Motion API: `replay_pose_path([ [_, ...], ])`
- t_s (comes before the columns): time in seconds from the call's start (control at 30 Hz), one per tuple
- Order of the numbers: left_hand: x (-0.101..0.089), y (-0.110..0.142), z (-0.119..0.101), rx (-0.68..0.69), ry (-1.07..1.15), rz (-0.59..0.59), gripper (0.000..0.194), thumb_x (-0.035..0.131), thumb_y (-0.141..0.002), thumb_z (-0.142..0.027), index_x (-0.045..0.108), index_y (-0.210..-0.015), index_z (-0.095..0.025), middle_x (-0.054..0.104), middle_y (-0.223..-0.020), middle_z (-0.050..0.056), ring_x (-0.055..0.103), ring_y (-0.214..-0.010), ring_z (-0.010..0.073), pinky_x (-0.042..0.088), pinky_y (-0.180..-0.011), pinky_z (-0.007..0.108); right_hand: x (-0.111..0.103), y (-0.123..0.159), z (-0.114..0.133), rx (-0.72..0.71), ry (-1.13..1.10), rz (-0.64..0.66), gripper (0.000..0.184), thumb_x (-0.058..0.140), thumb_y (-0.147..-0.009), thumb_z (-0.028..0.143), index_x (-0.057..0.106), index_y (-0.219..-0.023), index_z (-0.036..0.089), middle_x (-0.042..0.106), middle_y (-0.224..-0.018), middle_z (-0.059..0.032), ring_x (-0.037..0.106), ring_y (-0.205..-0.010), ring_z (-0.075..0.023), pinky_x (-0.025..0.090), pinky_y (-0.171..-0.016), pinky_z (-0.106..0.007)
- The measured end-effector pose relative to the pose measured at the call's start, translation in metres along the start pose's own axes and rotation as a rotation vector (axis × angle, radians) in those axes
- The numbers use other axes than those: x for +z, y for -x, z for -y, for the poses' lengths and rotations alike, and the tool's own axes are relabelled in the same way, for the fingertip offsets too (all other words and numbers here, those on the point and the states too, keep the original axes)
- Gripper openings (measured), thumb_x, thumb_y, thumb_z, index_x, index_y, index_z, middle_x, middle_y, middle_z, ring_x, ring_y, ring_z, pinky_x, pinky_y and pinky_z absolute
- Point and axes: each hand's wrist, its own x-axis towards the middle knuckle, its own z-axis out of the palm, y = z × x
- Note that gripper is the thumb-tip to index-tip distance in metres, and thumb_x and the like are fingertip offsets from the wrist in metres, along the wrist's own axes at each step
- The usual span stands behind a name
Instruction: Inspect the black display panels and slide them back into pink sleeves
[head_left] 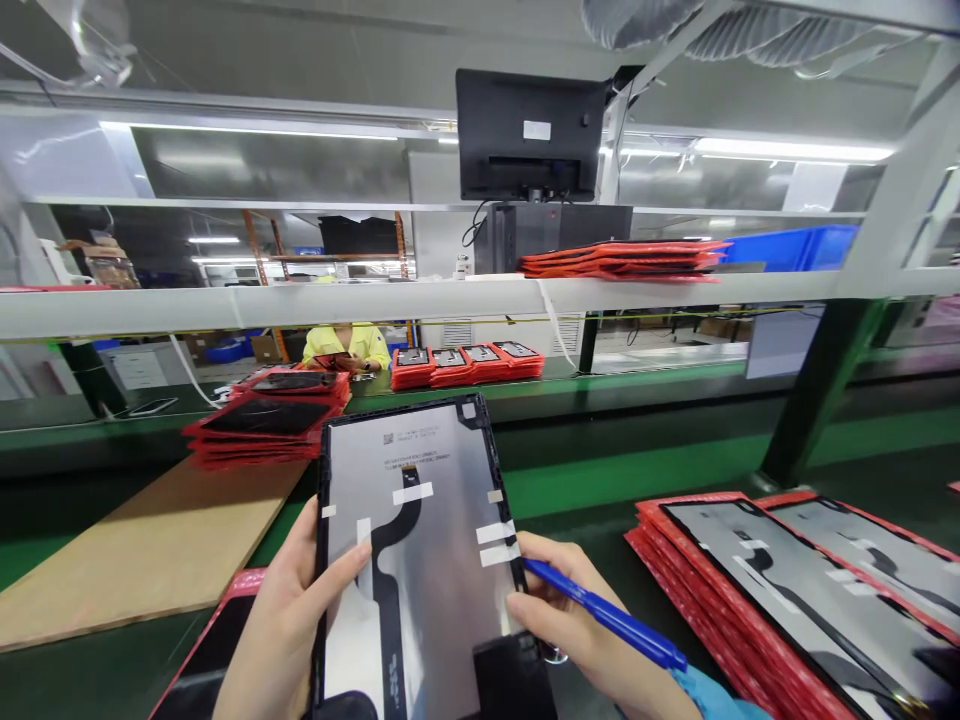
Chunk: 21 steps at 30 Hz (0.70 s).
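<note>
A tablet display panel (450, 560) is held up tilted in front of me, its silvery back facing me. A dark flex cable (388, 600) runs down this back, with white tape strips (496, 542) across the panel. My left hand (307, 590) is closed round the left edge, its thumb lying on the silvery back. At the right edge, my right hand (570, 600) grips a blue pen (607, 615), its front end by the panel's edge. The right thumb and fingers also touch that edge. The panel's bottom runs out of view.
More display panels in red bubble bags (720, 600) are stacked at right. Another red-bagged stack (262, 415) stands at left behind a wooden board (150, 550). A white shelf rail (375, 305) crosses ahead, with a monitor (532, 135) above. Across the bench sits a person in yellow (364, 345).
</note>
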Motion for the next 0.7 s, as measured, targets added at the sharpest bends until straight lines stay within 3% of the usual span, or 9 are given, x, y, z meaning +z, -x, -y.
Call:
replay_pose_path([
  [0.13, -0.007, -0.002, 0.002, -0.014, -0.026, -0.011, 0.086, 0.081, -0.063, -0.033, 0.04, -0.139, -0.028, 0.072, -0.114, -0.001, 0.065, -0.107, 0.0221, 0.055, -0.077, 0.017, 0.009, -0.008, -0.014, -0.024, 0.002, -0.231, 0.02, 0.064, -0.076, 0.037, 0.065, -0.066, 0.021, 0.045, -0.06, 0.0019, 0.039, -0.057, -0.0145, 0.032, -0.053, -0.026],
  [0.2, -0.01, -0.004, 0.005, -0.02, -0.06, -0.019, 0.089, 0.081, -0.063, -0.036, 0.038, -0.14, -0.027, 0.07, -0.119, 0.001, 0.062, -0.112, 0.023, 0.054, -0.08, 0.017, 0.012, -0.012, -0.021, -0.025, 0.064, -0.299, 0.029, 0.062, -0.079, 0.041, 0.06, -0.058, 0.021, 0.043, -0.058, 0.0017, 0.038, -0.057, -0.015, 0.032, -0.053, -0.026],
  [0.33, -0.012, -0.007, 0.013, -0.014, -0.124, -0.052, 0.09, 0.08, -0.062, -0.041, 0.037, -0.14, -0.026, 0.065, -0.127, 0.002, 0.059, -0.116, 0.0255, 0.053, -0.082, 0.021, 0.013, -0.02, -0.03, -0.02, 0.173, -0.261, 0.038, 0.06, -0.083, 0.043, 0.05, -0.054, 0.021, 0.036, -0.054, 0.0036, 0.033, -0.052, -0.0132, 0.028, -0.048, -0.025],
  [0.47, -0.01, -0.006, 0.017, 0.025, -0.126, -0.057, 0.084, 0.078, -0.066, -0.039, 0.038, -0.138, -0.026, 0.064, -0.127, 0.004, 0.059, -0.115, 0.0256, 0.052, -0.085, 0.025, 0.006, -0.026, -0.031, -0.003, 0.087, -0.234, 0.031, 0.063, -0.083, 0.043, 0.061, -0.062, 0.021, 0.051, -0.054, 0.0027, 0.048, -0.052, -0.0147, 0.038, -0.049, -0.025],
  [0.53, -0.008, -0.002, 0.019, 0.091, -0.203, -0.095, 0.072, 0.077, -0.066, -0.04, 0.048, -0.13, -0.023, 0.07, -0.113, 0.005, 0.065, -0.101, 0.0261, 0.053, -0.08, 0.028, 0.001, -0.026, -0.03, 0.016, -0.003, -0.21, 0.019, 0.069, -0.08, 0.041, 0.069, -0.085, 0.023, 0.068, -0.075, -0.0011, 0.064, -0.072, -0.0206, 0.049, -0.066, -0.028],
  [0.57, -0.007, 0.0, 0.02, 0.147, -0.273, -0.124, 0.06, 0.076, -0.066, -0.04, 0.056, -0.12, -0.021, 0.073, -0.1, 0.004, 0.067, -0.091, 0.0261, 0.053, -0.076, 0.029, 0.0, -0.025, -0.029, 0.019, -0.074, -0.218, 0.027, 0.073, -0.078, 0.039, 0.068, -0.101, 0.025, 0.072, -0.095, -0.0034, 0.066, -0.089, -0.0235, 0.05, -0.08, -0.03],
  [0.63, -0.006, 0.004, 0.022, 0.3, -0.467, -0.172, 0.03, 0.073, -0.068, -0.039, 0.069, -0.092, -0.02, 0.074, -0.076, 0.004, 0.068, -0.071, 0.0249, 0.053, -0.067, 0.03, -0.002, -0.021, -0.029, 0.017, -0.274, -0.222, 0.053, 0.077, -0.075, 0.036, 0.057, -0.124, 0.032, 0.059, -0.132, -0.0042, 0.055, -0.121, -0.0243, 0.04, -0.102, -0.036],
  [0.7, -0.005, 0.005, 0.025, 0.482, -0.644, -0.1, 0.015, 0.069, -0.074, -0.031, 0.075, -0.085, -0.022, 0.075, -0.076, 0.005, 0.07, -0.07, 0.0249, 0.052, -0.07, 0.03, 0.0, -0.015, -0.031, 0.02, -0.525, -0.132, 0.061, 0.077, -0.075, 0.041, 0.052, -0.13, 0.037, 0.046, -0.146, -0.0024, 0.045, -0.131, -0.0244, 0.034, -0.107, -0.041],
])
